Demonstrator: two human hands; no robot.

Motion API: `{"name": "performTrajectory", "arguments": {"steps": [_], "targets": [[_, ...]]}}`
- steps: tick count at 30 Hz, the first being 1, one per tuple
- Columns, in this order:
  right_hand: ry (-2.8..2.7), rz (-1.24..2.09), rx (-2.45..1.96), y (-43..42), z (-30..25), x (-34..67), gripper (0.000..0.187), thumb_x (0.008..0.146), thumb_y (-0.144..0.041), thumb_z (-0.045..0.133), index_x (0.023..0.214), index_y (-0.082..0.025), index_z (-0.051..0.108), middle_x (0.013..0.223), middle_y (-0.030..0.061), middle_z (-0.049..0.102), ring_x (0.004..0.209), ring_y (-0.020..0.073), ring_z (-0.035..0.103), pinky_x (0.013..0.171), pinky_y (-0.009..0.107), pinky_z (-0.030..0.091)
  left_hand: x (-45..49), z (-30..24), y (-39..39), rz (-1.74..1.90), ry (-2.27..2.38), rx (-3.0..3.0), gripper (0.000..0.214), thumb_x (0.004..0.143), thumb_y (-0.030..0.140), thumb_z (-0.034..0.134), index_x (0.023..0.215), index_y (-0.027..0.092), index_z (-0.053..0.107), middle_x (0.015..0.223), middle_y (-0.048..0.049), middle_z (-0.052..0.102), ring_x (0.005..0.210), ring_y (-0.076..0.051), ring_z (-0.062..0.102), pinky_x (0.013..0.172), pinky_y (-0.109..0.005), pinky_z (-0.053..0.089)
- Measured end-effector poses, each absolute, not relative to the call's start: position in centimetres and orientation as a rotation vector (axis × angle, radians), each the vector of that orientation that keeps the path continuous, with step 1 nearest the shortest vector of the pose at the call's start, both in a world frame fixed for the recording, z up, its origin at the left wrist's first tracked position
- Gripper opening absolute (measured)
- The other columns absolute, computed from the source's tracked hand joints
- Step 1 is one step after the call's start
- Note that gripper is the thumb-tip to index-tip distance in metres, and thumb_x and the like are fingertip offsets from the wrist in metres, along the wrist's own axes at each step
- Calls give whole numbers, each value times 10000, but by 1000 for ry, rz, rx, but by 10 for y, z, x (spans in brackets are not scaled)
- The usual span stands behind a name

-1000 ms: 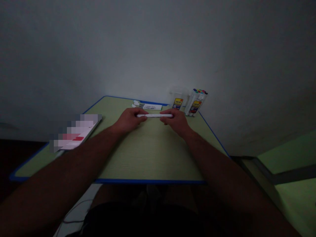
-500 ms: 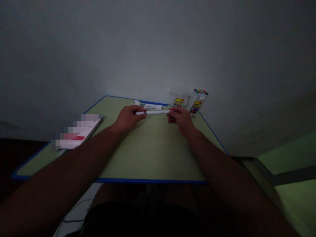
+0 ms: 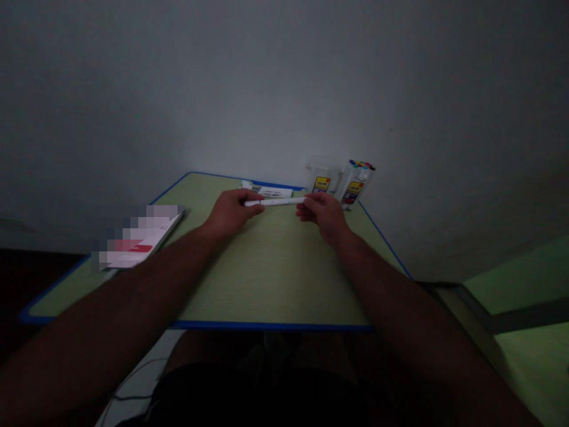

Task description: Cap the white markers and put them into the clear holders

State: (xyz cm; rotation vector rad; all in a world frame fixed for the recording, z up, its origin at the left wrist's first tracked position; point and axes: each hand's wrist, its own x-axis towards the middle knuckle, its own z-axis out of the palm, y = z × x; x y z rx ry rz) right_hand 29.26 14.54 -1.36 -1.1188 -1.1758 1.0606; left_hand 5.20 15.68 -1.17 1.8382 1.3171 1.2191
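A slim white marker (image 3: 282,201) is held level above the far half of the table, one end in each hand. My left hand (image 3: 232,212) pinches its left end between thumb and fingers. The right end sits in the closed fingertips of my right hand (image 3: 324,214), with the lower fingers curled beneath. A thin dark line crosses the marker beside my left thumb. Just behind the hands lies a white printed packet (image 3: 275,193), partly hidden by my left hand.
At the back right stand a clear case (image 3: 322,178) with a yellow label and another clear case full of colourful-capped markers (image 3: 355,184). A white and red box or book (image 3: 144,243), partly blurred, lies on the left of the blue-edged table (image 3: 275,284). A wall rises behind.
The grey band on the marker beside my left thumb has narrowed to a thin line. My right hand has shifted very slightly left; my left hand is nearly still.
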Motion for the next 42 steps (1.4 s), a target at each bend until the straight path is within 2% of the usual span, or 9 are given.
{"name": "performTrajectory", "arguments": {"steps": [12, 21, 26, 29, 33, 42], "targets": [[-1180, 1040, -1137, 145, -13, 292, 229, 763, -298, 818, 788, -179, 623, 651, -24, 677, 509, 95, 600, 521, 241, 541, 52, -8, 153, 1299, 1269, 1751, 257, 725, 255, 794, 956, 144, 801, 718, -33, 707, 569, -126, 578, 586, -278, 478], [-1180, 1001, -1238, 142, -10, 289, 171, 829, -248, 763, 753, -166, 633, 602, -29, 637, 470, 88, 567, 489, 233, 534, 54, -7, 151, 1344, 1243, 1719, 254, 774, 283, 746, 985, 152, 799, 669, -8, 654, 506, -109, 537, 518, -262, 459], [-1161, 994, -1277, 141, -8, 288, 160, 848, -210, 745, 747, -162, 630, 597, -31, 631, 456, 86, 561, 477, 231, 533, 55, -9, 153, 1330, 1157, 1630, 255, 777, 197, 701, 1020, 163, 769, 696, 6, 653, 530, -106, 554, 548, -258, 479], [-1142, 995, -1287, 140, -6, 288, 155, 873, -171, 704, 741, -160, 624, 607, -24, 632, 459, 84, 555, 472, 230, 530, 57, -11, 154, 1359, 1108, 1549, 231, 733, 117, 700, 958, 166, 710, 677, 21, 652, 526, -105, 553, 549, -253, 484], [-1117, 1015, -1274, 141, -5, 289, 149, 885, -144, 673, 748, -166, 619, 637, -17, 641, 487, 86, 561, 482, 227, 531, 59, -11, 155, 1390, 1084, 1500, 168, 742, 105, 705, 880, 174, 639, 673, 5, 677, 549, -122, 593, 553, -258, 491], [-1083, 1035, -1286, 142, -4, 291, 144, 899, -131, 638, 761, -169, 618, 652, -14, 647, 506, 92, 565, 477, 227, 525, 59, -9, 154, 1422, 988, 1373, 122, 769, 79, 677, 852, 159, 638, 747, -26, 715, 584, -125, 627, 608, -289, 548]]}}
